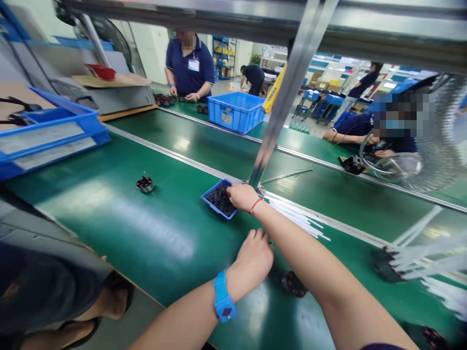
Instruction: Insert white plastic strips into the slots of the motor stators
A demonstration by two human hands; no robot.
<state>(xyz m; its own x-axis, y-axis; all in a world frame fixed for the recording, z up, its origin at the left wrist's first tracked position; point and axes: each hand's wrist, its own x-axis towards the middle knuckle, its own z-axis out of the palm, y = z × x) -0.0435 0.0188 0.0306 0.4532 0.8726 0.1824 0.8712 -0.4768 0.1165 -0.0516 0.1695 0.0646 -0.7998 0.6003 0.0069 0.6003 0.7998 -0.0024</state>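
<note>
My right hand (pixel 243 197), with a thin red cord at the wrist, reaches over the right edge of a small blue tray (pixel 228 217). Its fingers are pinched among short, thin black pieces (pixel 219 198) that look like cut tubing. Whether a piece is between the fingertips is hidden. Closer to me, my left hand (pixel 255 255), wearing a blue wristband (pixel 223 296), is closed above the green table, its curled fingers hiding what they hold. A round motor-like part (pixel 295 283) with dark, copper-red windings lies under my right forearm.
Another wound part (pixel 145 184) stands left on the green worktop (pixel 109 233). White strips (pixel 297 218) lie right of the tray. A metal post (pixel 282 92) rises behind it. Stacked blue bins (pixel 47 141) stand left. Across the table are a blue crate (pixel 237 112) and co-workers (pixel 189 68).
</note>
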